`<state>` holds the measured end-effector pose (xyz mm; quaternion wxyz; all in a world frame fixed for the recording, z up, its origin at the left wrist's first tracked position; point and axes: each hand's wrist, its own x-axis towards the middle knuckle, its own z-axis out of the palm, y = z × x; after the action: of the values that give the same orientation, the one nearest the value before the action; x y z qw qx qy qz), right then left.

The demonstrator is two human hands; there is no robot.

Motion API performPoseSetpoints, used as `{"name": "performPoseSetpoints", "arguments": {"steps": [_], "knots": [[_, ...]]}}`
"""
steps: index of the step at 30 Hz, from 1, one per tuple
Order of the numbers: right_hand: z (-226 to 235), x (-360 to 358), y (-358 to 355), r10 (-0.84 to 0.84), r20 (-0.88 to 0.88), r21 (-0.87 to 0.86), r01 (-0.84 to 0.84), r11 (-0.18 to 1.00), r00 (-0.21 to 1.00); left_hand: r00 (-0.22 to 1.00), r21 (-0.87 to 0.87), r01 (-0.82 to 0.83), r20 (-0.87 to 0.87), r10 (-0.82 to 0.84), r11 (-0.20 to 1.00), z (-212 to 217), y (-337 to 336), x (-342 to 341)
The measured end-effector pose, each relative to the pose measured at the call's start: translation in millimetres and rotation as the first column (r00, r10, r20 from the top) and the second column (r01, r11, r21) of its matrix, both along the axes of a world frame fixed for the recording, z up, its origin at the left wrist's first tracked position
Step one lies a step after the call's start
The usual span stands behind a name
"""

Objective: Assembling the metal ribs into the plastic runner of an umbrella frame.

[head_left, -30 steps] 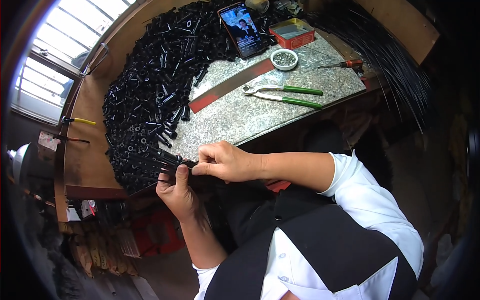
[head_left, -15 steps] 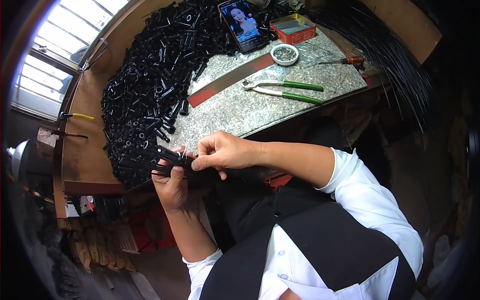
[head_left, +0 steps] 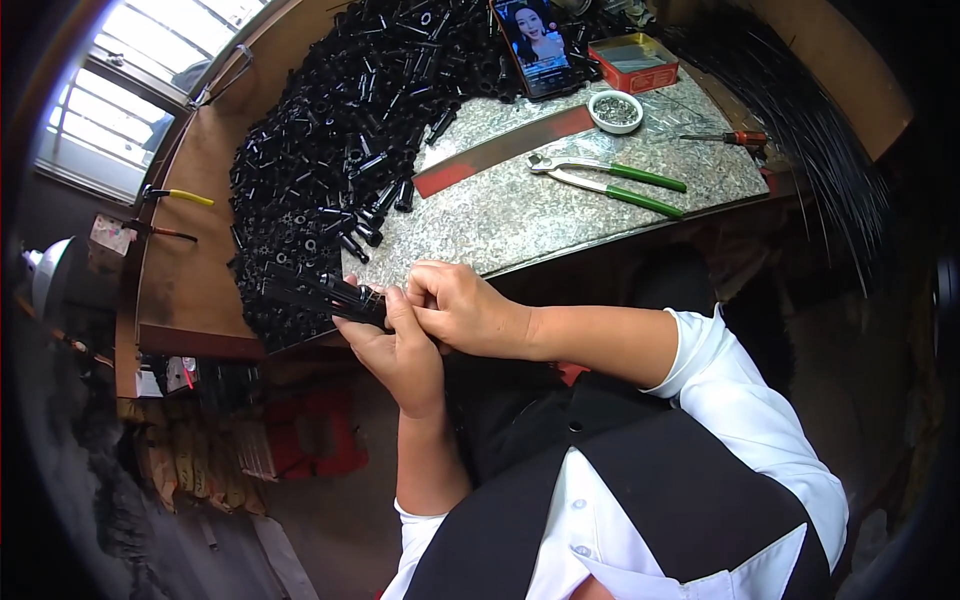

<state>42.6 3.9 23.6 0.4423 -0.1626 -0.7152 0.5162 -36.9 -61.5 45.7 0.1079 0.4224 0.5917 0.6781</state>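
Speckled grey stone worktop [head_left: 560,215] heaped with black plastic tubes [head_left: 340,150] — at its near edge, left hand [head_left: 400,355] and right hand [head_left: 465,310] both clench a black tube bundle [head_left: 315,292]; light, stiff, likely slippery — best gripped mid-length.

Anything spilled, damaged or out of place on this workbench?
Nothing looks damaged. The big heap of black plastic tubes sprawls loosely, a few strays lying on the stone slab. Left hand and right hand hold a black bundle.
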Motion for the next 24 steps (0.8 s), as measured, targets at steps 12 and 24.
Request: {"name": "performPoseSetpoints", "arguments": {"steps": [12,24], "knots": [[-3,3,2,0.135,-0.036,-0.046,-0.137,0.99,0.99,0.978,-0.082,0.199,0.083,-0.192,0.977,10,-18,-22],[-8,5,9,0.325,-0.081,-0.413,-0.328,0.849,0.942,0.977,-0.006,0.205,0.059,-0.204,0.979,2,-18,-20]]}}
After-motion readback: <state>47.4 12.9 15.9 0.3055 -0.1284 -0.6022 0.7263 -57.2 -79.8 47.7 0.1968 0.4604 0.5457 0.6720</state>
